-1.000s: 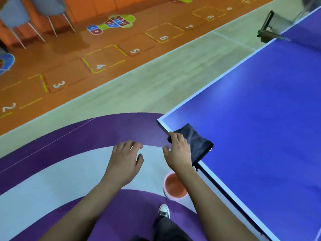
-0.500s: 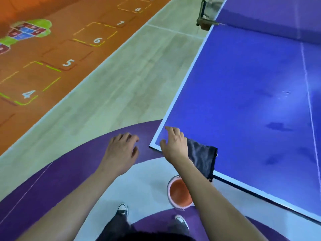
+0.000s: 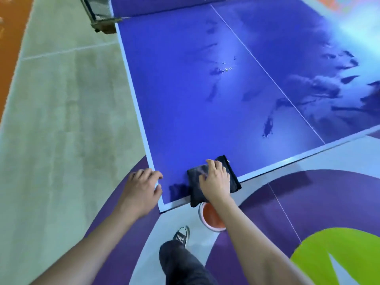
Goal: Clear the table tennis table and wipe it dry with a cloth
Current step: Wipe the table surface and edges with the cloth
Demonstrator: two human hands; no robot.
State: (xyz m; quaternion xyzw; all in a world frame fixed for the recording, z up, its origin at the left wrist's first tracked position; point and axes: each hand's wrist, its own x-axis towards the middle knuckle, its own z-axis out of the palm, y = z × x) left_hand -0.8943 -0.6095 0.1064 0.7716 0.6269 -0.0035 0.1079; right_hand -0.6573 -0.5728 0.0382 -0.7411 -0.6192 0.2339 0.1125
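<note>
A blue table tennis table fills the upper middle of the head view, with dark wet patches spread over its surface. A folded black cloth lies at the table's near edge, close to the left corner. My right hand presses flat on the cloth with its fingers spread. My left hand hovers beside the table's near left corner, fingers loosely bent, holding nothing.
An orange bucket with a white rim stands on the floor under the table edge, below my right hand. The net post and clamp sit at the table's far left side. My shoe is on the purple floor.
The view has swung right, showing more of the wet table. My right hand has slid the cloth rightward along the near edge, away from the corner. My left hand stays by the corner.
</note>
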